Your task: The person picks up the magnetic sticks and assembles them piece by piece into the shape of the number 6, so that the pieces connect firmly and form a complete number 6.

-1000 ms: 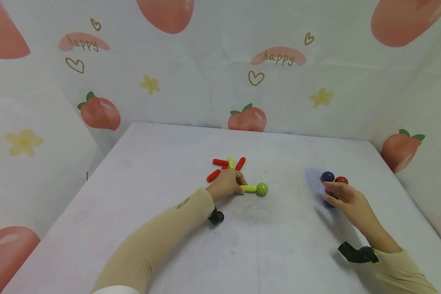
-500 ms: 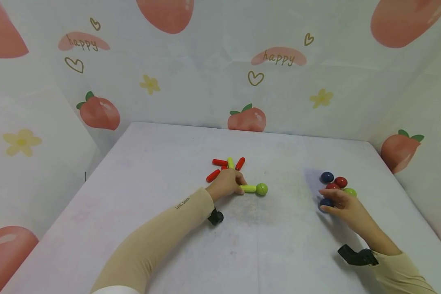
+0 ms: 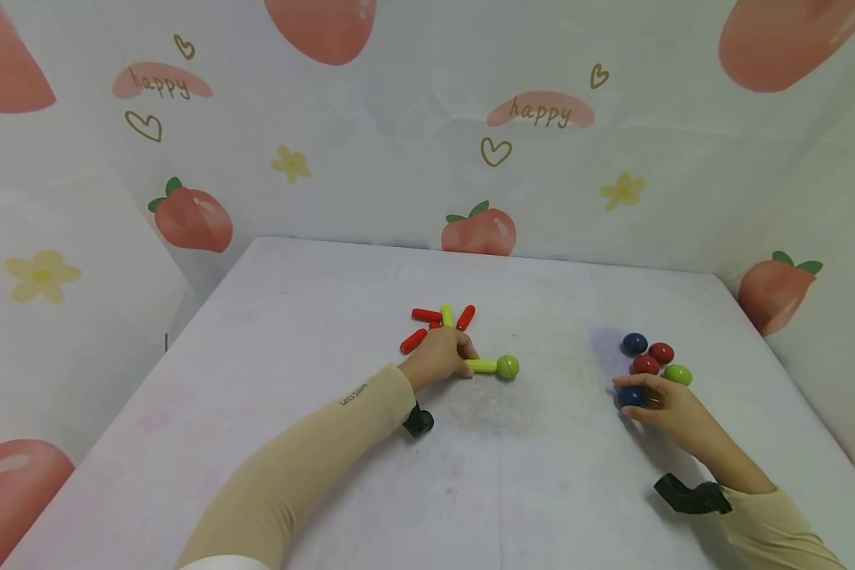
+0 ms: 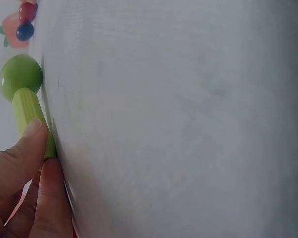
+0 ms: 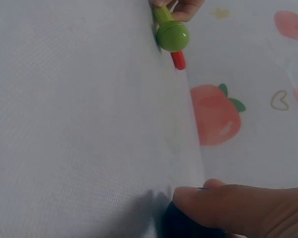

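My left hand [image 3: 438, 355] rests low over the table and pinches a yellow-green ribbed stick [image 4: 29, 111] between thumb and fingers. A round green ball [image 3: 508, 366] sits on the stick's free end. At the right, the thumb and fingers of my right hand [image 3: 673, 408] curve round a dark blue ball [image 3: 632, 397] on the table. The right wrist view has the thumb against that ball, whose far side is hidden. Just beyond this hand lie two red balls [image 3: 645, 364], another green ball [image 3: 678, 374] and a second blue ball [image 3: 635, 343].
Several red sticks [image 3: 414, 341] and another yellow-green stick [image 3: 447, 315] lie beyond my left hand, partly hidden by it. A white cloth covers the table [image 3: 541, 475]. A fruit-printed curtain [image 3: 399, 158] hangs behind it.
My right hand has drawn back toward me and come down round the nearer blue ball, uncovering the red and green balls. The left hand has stayed put with its stick.
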Demonstrator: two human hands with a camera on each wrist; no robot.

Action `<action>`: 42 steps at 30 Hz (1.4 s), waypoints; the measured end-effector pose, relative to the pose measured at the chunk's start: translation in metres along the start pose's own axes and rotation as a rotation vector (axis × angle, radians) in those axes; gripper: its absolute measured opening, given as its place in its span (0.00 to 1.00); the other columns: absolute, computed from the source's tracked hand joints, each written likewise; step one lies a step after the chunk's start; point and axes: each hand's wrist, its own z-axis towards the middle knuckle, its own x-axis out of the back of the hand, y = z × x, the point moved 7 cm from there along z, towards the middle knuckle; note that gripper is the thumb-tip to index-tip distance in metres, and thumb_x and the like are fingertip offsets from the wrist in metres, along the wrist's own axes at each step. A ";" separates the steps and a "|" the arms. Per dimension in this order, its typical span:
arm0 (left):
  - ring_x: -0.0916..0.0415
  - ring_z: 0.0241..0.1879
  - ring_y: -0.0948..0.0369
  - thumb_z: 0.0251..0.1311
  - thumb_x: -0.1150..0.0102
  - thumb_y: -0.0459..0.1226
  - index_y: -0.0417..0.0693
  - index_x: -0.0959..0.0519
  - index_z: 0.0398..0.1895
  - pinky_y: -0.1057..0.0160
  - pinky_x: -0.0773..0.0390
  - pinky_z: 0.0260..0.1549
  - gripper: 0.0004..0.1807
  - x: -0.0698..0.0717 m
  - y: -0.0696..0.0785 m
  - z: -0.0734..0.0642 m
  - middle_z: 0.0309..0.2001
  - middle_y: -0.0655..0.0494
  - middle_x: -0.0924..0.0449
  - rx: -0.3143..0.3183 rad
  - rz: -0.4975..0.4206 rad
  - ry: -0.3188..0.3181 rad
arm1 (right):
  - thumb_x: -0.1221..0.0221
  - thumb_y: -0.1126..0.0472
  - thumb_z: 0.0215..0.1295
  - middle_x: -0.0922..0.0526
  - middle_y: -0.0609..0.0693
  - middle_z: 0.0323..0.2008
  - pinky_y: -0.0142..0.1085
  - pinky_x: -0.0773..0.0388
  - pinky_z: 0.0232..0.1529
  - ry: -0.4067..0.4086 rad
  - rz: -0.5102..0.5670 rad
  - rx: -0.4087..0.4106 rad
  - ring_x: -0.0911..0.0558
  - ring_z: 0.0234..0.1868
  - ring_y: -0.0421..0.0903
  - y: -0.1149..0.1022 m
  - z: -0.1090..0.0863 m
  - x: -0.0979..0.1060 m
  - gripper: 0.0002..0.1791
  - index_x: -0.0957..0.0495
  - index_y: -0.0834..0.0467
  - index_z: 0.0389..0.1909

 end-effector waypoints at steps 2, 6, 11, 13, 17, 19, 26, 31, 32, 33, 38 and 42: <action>0.27 0.40 0.61 0.50 0.28 0.32 0.50 0.14 0.35 0.63 0.24 0.46 0.08 0.000 0.000 0.000 0.32 0.60 0.18 -0.001 0.001 0.001 | 0.35 0.65 0.59 0.25 0.70 0.56 0.51 0.22 0.50 -0.002 -0.001 0.000 0.23 0.55 0.67 0.000 0.000 0.000 0.22 0.23 0.66 0.54; 0.27 0.41 0.61 0.51 0.28 0.33 0.50 0.14 0.35 0.63 0.23 0.46 0.08 -0.001 0.001 0.001 0.32 0.60 0.18 -0.001 -0.002 -0.001 | 0.35 0.65 0.59 0.25 0.70 0.55 0.51 0.22 0.50 -0.001 -0.009 0.001 0.23 0.55 0.68 0.000 0.000 0.001 0.22 0.22 0.66 0.54; 0.27 0.41 0.60 0.51 0.29 0.33 0.50 0.14 0.35 0.63 0.23 0.47 0.08 -0.001 0.001 0.002 0.33 0.59 0.18 0.000 -0.013 -0.004 | 0.34 0.63 0.59 0.25 0.70 0.55 0.51 0.22 0.49 -0.010 -0.028 -0.009 0.22 0.54 0.68 0.001 0.001 0.002 0.22 0.22 0.65 0.54; 0.27 0.41 0.60 0.51 0.29 0.33 0.50 0.14 0.35 0.63 0.23 0.47 0.08 -0.001 0.001 0.001 0.33 0.59 0.18 0.005 -0.016 -0.006 | 0.34 0.62 0.59 0.25 0.70 0.55 0.52 0.21 0.48 -0.018 -0.034 -0.012 0.22 0.53 0.68 0.002 0.002 0.003 0.22 0.22 0.65 0.54; 0.27 0.41 0.60 0.51 0.29 0.34 0.51 0.14 0.35 0.63 0.23 0.46 0.08 -0.002 0.000 0.001 0.33 0.60 0.18 0.018 -0.016 -0.009 | 0.34 0.62 0.59 0.23 0.70 0.54 0.51 0.20 0.47 -0.028 -0.048 0.006 0.21 0.51 0.67 -0.001 0.005 0.003 0.21 0.22 0.65 0.53; 0.27 0.41 0.61 0.51 0.29 0.34 0.51 0.14 0.35 0.63 0.23 0.46 0.08 -0.002 -0.001 0.001 0.33 0.60 0.18 0.023 -0.014 -0.009 | 0.34 0.62 0.59 0.22 0.69 0.52 0.50 0.20 0.46 -0.030 -0.053 0.031 0.20 0.51 0.67 -0.005 0.007 0.004 0.21 0.21 0.65 0.52; 0.27 0.41 0.61 0.50 0.28 0.33 0.50 0.14 0.35 0.63 0.23 0.47 0.08 -0.001 0.000 0.000 0.33 0.60 0.18 0.025 -0.005 -0.012 | 0.35 0.57 0.61 0.18 0.62 0.49 0.44 0.18 0.44 -0.060 -0.023 0.101 0.18 0.50 0.62 -0.030 0.017 0.002 0.22 0.21 0.63 0.53; 0.27 0.41 0.60 0.51 0.28 0.33 0.51 0.15 0.35 0.63 0.23 0.46 0.08 0.000 0.000 -0.001 0.33 0.59 0.18 0.025 -0.015 -0.006 | 0.37 0.53 0.63 0.15 0.56 0.46 0.47 0.19 0.47 -0.063 0.016 0.145 0.18 0.51 0.60 -0.056 0.026 -0.001 0.23 0.21 0.62 0.54; 0.27 0.41 0.60 0.51 0.28 0.33 0.51 0.15 0.35 0.63 0.23 0.46 0.08 0.000 0.000 -0.002 0.33 0.59 0.18 0.027 -0.017 -0.005 | 0.37 0.52 0.63 0.15 0.56 0.46 0.48 0.19 0.47 -0.065 0.022 0.147 0.18 0.51 0.59 -0.061 0.027 -0.003 0.23 0.22 0.62 0.54; 0.27 0.41 0.60 0.51 0.28 0.33 0.51 0.15 0.35 0.63 0.23 0.46 0.08 0.001 0.000 -0.001 0.33 0.59 0.19 0.028 -0.019 -0.004 | 0.37 0.51 0.63 0.15 0.55 0.46 0.49 0.19 0.48 -0.067 0.031 0.147 0.18 0.51 0.59 -0.065 0.029 -0.006 0.24 0.22 0.61 0.55; 0.27 0.41 0.60 0.51 0.28 0.33 0.51 0.14 0.35 0.63 0.22 0.45 0.08 0.001 -0.001 -0.001 0.33 0.59 0.19 0.034 -0.031 -0.005 | 0.37 0.50 0.63 0.15 0.53 0.45 0.48 0.20 0.50 -0.070 0.088 0.186 0.17 0.49 0.54 -0.089 0.036 -0.020 0.24 0.22 0.59 0.55; 0.27 0.40 0.60 0.51 0.28 0.33 0.51 0.14 0.35 0.64 0.23 0.45 0.08 0.000 -0.001 -0.001 0.33 0.59 0.19 0.029 -0.023 -0.011 | 0.36 0.54 0.63 0.16 0.54 0.46 0.41 0.19 0.48 -0.079 0.168 0.234 0.17 0.48 0.50 -0.109 0.038 -0.033 0.22 0.22 0.60 0.54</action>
